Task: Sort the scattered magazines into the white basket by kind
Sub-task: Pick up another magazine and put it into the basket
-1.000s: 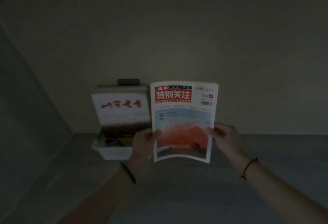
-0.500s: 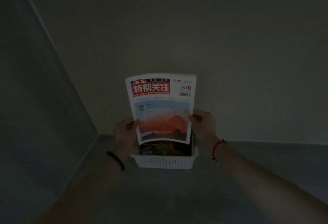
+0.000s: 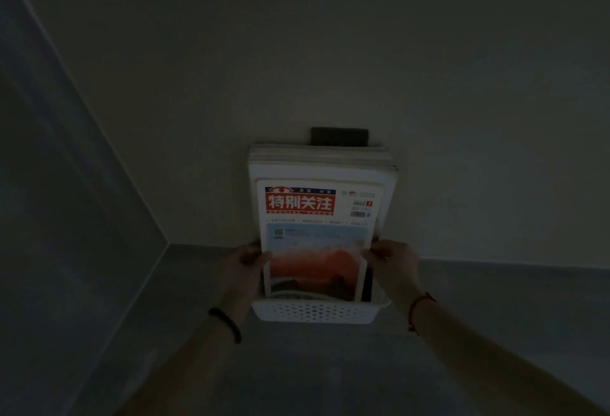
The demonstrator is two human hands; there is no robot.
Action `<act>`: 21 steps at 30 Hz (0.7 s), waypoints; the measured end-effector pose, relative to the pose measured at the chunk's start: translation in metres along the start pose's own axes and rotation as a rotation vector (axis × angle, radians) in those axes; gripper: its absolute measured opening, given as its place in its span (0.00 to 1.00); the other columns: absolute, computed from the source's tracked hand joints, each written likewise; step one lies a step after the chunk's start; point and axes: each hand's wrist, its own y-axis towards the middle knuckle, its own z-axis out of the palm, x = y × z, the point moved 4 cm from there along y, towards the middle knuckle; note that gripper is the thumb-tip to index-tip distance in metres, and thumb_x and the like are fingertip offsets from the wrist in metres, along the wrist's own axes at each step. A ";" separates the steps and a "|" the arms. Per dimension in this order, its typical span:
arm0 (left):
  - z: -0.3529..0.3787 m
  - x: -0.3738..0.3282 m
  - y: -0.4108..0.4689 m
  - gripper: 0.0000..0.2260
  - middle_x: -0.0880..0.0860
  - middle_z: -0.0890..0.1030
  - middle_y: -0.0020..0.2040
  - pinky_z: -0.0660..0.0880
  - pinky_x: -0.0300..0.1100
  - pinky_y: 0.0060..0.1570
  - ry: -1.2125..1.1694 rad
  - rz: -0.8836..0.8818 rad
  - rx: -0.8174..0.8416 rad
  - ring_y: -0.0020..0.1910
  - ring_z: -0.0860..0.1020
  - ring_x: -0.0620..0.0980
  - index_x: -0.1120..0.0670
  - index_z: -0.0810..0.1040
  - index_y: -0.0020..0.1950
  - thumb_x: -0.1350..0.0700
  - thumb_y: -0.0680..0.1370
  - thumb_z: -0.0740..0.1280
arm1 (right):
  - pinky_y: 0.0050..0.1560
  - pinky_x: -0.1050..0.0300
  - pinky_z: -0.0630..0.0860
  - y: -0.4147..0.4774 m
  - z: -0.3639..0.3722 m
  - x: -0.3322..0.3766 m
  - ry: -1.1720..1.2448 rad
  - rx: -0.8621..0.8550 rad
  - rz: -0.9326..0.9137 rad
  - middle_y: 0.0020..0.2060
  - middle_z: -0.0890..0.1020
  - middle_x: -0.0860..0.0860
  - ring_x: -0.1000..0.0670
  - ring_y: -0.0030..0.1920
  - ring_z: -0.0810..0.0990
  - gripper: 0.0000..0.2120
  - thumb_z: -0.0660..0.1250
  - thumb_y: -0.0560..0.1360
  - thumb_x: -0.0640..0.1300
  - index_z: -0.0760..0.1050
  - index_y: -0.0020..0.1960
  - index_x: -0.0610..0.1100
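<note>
A magazine (image 3: 318, 237) with a red title block and a reddish landscape cover stands upright, its lower edge inside the white perforated basket (image 3: 315, 311). My left hand (image 3: 246, 267) pinches its left edge and my right hand (image 3: 391, 265) pinches its right edge. Behind it, a stack of larger white magazines (image 3: 321, 161) stands upright in the same basket, leaning on the wall. The scene is very dim.
A dark rectangular object (image 3: 339, 136) shows above the stack against the pale wall (image 3: 330, 52). The basket sits on a grey surface (image 3: 313, 369) in a corner, with a second wall (image 3: 66, 217) close on the left.
Both hands carried the magazine left and forward to the basket, then lowered it in front of the upright stack; its bottom edge is now inside the basket.
</note>
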 end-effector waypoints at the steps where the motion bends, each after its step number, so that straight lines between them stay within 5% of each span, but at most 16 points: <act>1: 0.000 0.003 0.002 0.06 0.54 0.78 0.44 0.71 0.29 0.24 -0.004 -0.009 -0.003 0.34 0.75 0.39 0.53 0.76 0.38 0.63 0.72 0.69 | 0.30 0.77 0.66 0.001 0.002 -0.004 -0.004 -0.002 0.015 0.34 0.79 0.52 0.56 0.34 0.78 0.05 0.71 0.70 0.40 0.83 0.44 0.39; 8: 0.007 -0.006 -0.010 0.06 0.52 0.76 0.45 0.70 0.30 0.27 0.012 0.000 -0.087 0.40 0.75 0.49 0.59 0.71 0.44 0.64 0.73 0.68 | 0.41 0.57 0.79 0.004 0.002 -0.006 0.059 0.035 0.083 0.34 0.82 0.48 0.49 0.36 0.81 0.07 0.68 0.72 0.41 0.83 0.44 0.38; 11: 0.011 -0.008 -0.022 0.11 0.56 0.77 0.52 0.75 0.31 0.29 0.010 0.001 0.007 0.47 0.75 0.51 0.63 0.72 0.56 0.63 0.75 0.66 | 0.32 0.65 0.77 -0.002 -0.008 -0.006 0.105 0.058 0.095 0.30 0.80 0.51 0.53 0.29 0.79 0.09 0.64 0.75 0.41 0.82 0.42 0.40; 14: 0.017 -0.015 -0.041 0.04 0.55 0.78 0.49 0.76 0.47 0.50 0.105 0.053 -0.004 0.50 0.76 0.53 0.58 0.74 0.45 0.61 0.73 0.68 | 0.37 0.56 0.79 -0.013 -0.036 -0.011 0.209 0.047 0.111 0.29 0.81 0.47 0.49 0.30 0.79 0.10 0.64 0.75 0.41 0.81 0.38 0.39; 16: 0.029 -0.022 -0.058 0.06 0.54 0.78 0.43 0.75 0.52 0.55 0.185 0.087 -0.019 0.48 0.76 0.54 0.56 0.73 0.39 0.60 0.73 0.70 | 0.36 0.54 0.80 -0.024 -0.063 -0.021 0.312 0.007 0.127 0.30 0.81 0.47 0.49 0.28 0.79 0.07 0.65 0.74 0.40 0.81 0.42 0.38; 21: 0.092 -0.036 -0.109 0.05 0.54 0.78 0.38 0.70 0.40 0.42 0.209 0.231 0.133 0.37 0.75 0.47 0.60 0.75 0.40 0.59 0.73 0.70 | 0.23 0.66 0.75 -0.057 -0.151 -0.065 0.545 -0.126 0.177 0.31 0.78 0.45 0.55 0.21 0.78 0.05 0.63 0.75 0.36 0.77 0.46 0.37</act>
